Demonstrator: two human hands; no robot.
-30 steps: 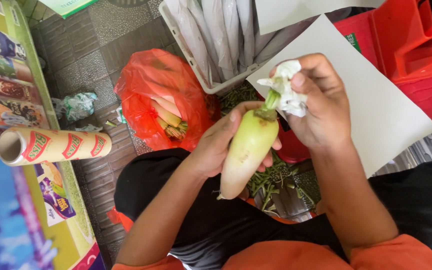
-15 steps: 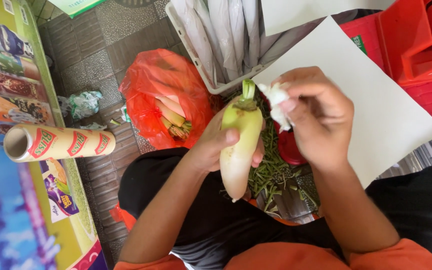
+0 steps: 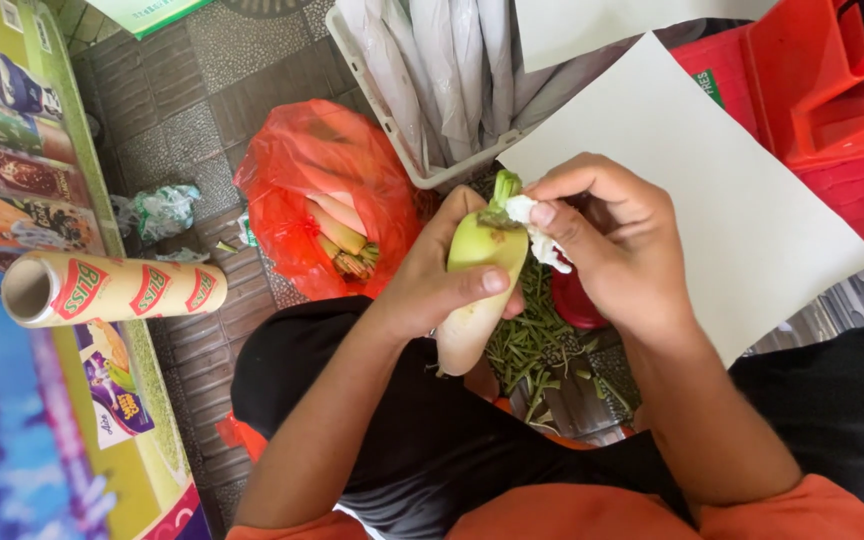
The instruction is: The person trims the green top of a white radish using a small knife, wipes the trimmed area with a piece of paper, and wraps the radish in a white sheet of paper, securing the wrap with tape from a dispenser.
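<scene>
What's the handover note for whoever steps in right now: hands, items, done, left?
Left hand: gripping a pale radish around its middle, stem end up.
Right hand: pinching a white crumpled tissue against the radish's top by the cut green stem.
Nearby: red plastic bag with more roots, green trimmings on the floor, white paper sheet, film roll far left.
Done: leaves look trimmed off.
Left: likely finish wiping; the bagged roots appear untouched.

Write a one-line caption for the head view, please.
Left hand grips a white radish while right hand wipes its top with white tissue.
</scene>
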